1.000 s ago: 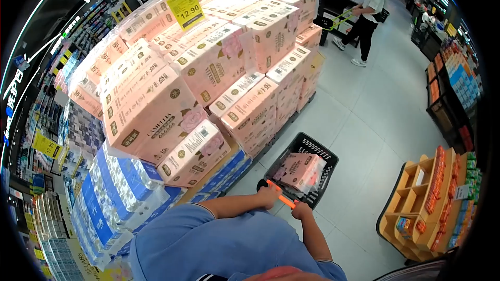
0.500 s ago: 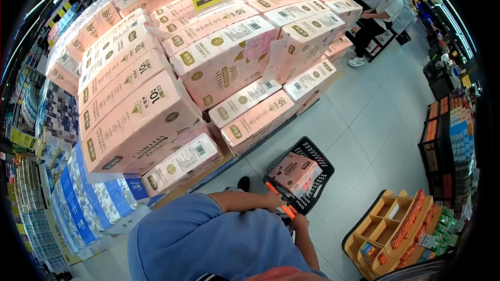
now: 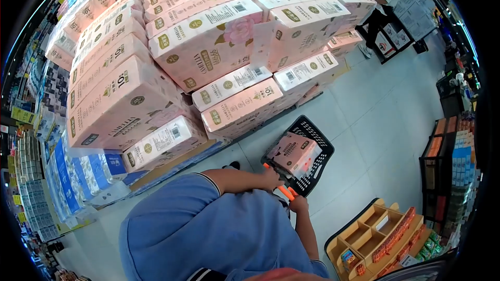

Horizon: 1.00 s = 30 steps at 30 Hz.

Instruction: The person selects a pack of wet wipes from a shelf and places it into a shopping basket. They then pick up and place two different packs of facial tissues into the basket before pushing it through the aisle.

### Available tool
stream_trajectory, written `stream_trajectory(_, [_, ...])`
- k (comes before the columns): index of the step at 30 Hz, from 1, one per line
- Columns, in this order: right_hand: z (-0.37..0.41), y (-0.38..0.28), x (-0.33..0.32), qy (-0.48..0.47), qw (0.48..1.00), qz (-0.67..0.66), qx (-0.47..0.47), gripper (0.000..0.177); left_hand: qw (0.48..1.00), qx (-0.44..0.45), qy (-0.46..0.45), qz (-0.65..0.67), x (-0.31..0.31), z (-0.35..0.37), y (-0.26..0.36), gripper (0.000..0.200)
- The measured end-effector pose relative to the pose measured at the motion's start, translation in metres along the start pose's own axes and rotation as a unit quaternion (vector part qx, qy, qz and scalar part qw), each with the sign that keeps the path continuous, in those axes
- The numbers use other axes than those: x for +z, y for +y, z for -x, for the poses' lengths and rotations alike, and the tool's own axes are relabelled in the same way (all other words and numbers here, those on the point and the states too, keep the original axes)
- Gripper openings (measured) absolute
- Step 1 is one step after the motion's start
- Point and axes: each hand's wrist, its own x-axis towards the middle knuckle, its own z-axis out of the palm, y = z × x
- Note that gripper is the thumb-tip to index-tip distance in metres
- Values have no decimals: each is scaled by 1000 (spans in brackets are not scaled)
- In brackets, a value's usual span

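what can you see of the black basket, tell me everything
The black basket looks like plastic: open-topped, roughly rectangular, its walls pierced with rows of holes. One pink pack in clear wrap lies inside, nearer the person. The left hand and right hand grip its orange handle at the near side. It sits over the pale tiled floor, apart from the stacked packs; its underside is hidden.
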Motion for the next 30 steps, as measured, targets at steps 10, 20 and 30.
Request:
stream_trajectory(10, [-41,29,-49,-38,984,-79,-158,54,989,-133,-35,46,-68,-18,-1,37])
stream_trajectory(20, [-32,31,-88,21,958,-219,-183,61,981,-153,33,113,-80,-37,-40,43])
stream_trajectory(30, [-312,90,-40,129,712,-675,144,46,971,-110,91,191,-88,-50,-61,48])
